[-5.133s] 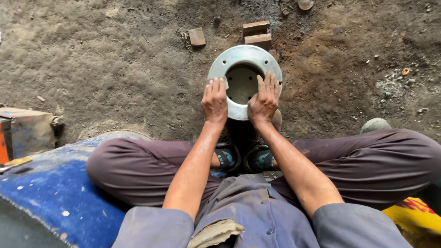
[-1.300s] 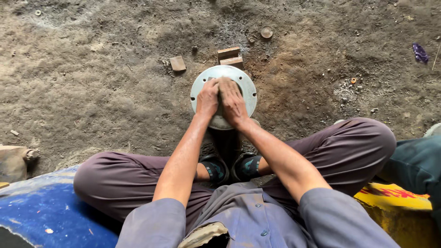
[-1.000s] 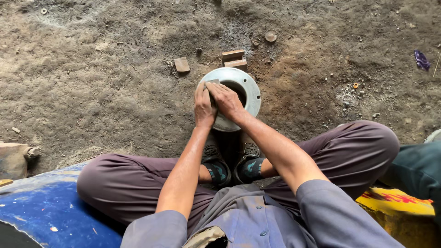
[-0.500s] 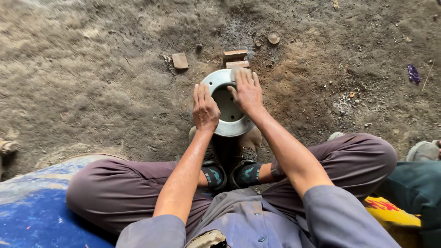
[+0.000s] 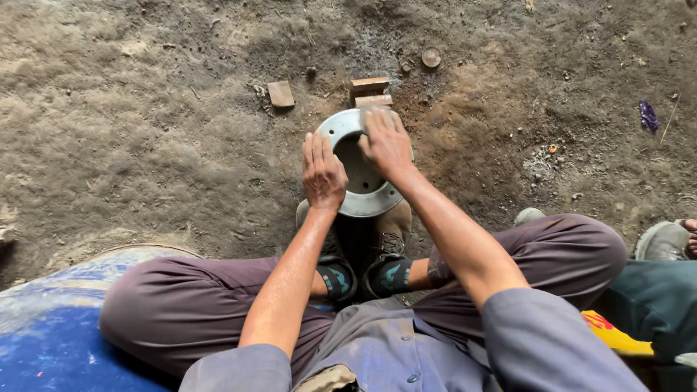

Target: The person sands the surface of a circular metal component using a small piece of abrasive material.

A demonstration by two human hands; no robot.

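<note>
Working the ring (image 5: 361, 190) on the ground (image 5: 145, 145), we sit with it propped between our shoes (image 5: 385, 232). In the head view, the only one, our left hand (image 5: 323, 173) lies flat on the ring's left rim, fingers (image 5: 314, 147) straight and together, gripping nothing. Our right hand (image 5: 386, 141) lies across the top rim, fingers spread and also flat, closed on nothing. We judge the step to be pressing or turning the ring by palm pressure; any next move calls for even force from both palms so it does not tip off the shoes. Counting: one ring, two hands, three small blocks (image 5: 281, 94) beyond it, one small disc (image 5: 431, 56) farther off, one blue drum (image 5: 43, 334) at our left.
</note>
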